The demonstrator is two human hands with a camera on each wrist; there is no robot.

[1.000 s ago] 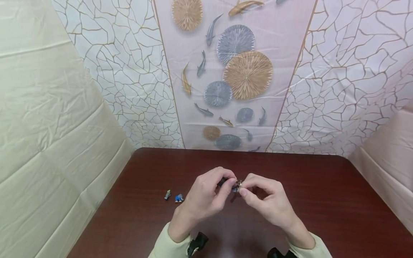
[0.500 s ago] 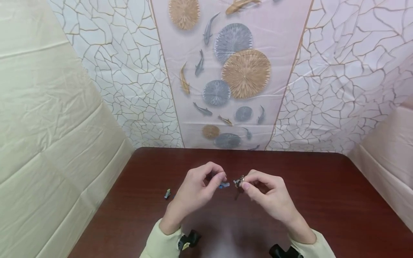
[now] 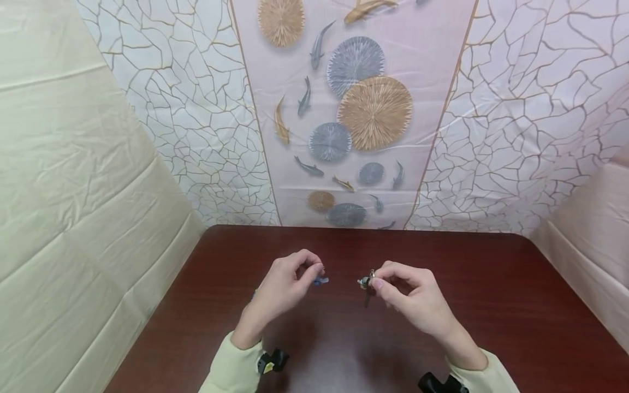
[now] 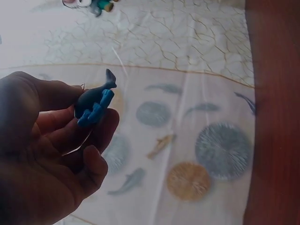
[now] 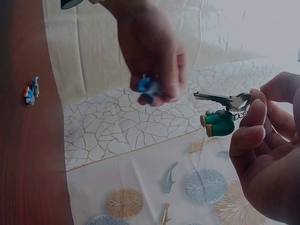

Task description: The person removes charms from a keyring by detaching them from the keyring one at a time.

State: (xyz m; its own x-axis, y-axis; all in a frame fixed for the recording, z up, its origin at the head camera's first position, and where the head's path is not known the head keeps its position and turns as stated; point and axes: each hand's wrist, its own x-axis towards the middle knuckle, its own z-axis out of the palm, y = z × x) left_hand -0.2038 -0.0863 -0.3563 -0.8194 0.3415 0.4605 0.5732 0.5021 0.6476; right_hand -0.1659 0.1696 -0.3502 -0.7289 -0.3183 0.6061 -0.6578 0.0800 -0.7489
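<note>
Between thumb and fingers my left hand (image 3: 280, 286) pinches a small blue and dark grey figurine (image 4: 93, 104), with a tail-like end sticking up in the left wrist view. A thin bit of wire shows at its top. To the right, my right hand (image 3: 413, 292) holds a metal key (image 5: 222, 101) by its head. A green figurine charm (image 5: 221, 125) with yellowish feet hangs below the key from a small chain. Both hands are raised over the table, apart from each other. The right fingertips partly cover the key's head and the ring.
On the dark red-brown table (image 3: 491, 305), two small figurines (image 5: 31, 94) lie at the left; in the head view my left hand mostly hides them. Patterned cloth (image 3: 373, 114) hangs behind the table's far edge, with pale cloth (image 3: 98, 218) at the left side.
The hands were together at the key and have drawn apart. My left hand has moved left with the blue figurine; my right hand stays nearly in place with the key and green charm.
</note>
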